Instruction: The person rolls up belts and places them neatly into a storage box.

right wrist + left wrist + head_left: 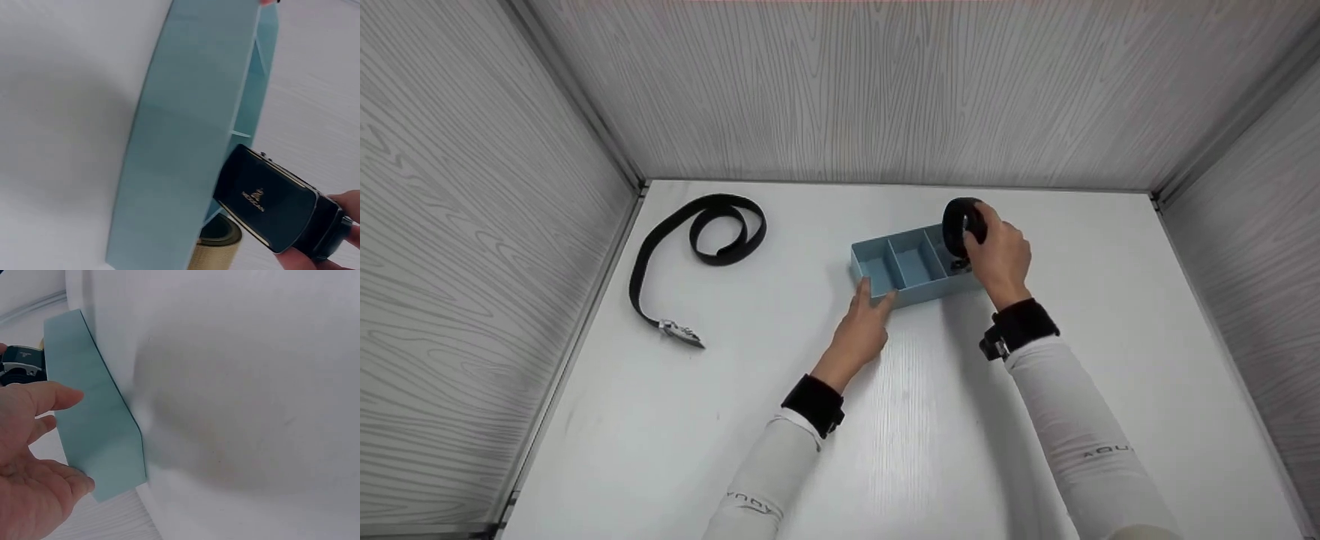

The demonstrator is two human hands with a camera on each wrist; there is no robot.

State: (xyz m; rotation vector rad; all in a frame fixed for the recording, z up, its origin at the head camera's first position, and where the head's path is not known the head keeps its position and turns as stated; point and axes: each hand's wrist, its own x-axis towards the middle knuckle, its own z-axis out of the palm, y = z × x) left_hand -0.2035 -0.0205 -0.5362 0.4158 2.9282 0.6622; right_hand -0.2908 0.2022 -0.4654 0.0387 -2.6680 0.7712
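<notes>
Black rolled belt (pixel 951 227) pinched in the right hand (pixel 1003 255): I see its buckle (pixel 267 197) over the right part of the blue divided box (pixel 922 293). My left hand's (pixel 861 331) extended fingers touch the box's near side. Another belt (pixel 637 274) lies near the tabletop's (pixel 660 435) far-left corner.

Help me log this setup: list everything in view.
Box: one, blue-green, compartmented, on the table
Loose belt: one, black, silvery buckle, on the table's left
Coiled belt: one, black, held at the box
Rolled strap: one, tan, at the box's right end
Table: one, white, beneath the box
Walls: three, grey, behind and beside the table
Wrist straps: two, black, on the wrists
Sleeves: two, white, on the forearms
Left hand: one, at the box's near wall
Right hand: one, holding the coiled belt
</notes>
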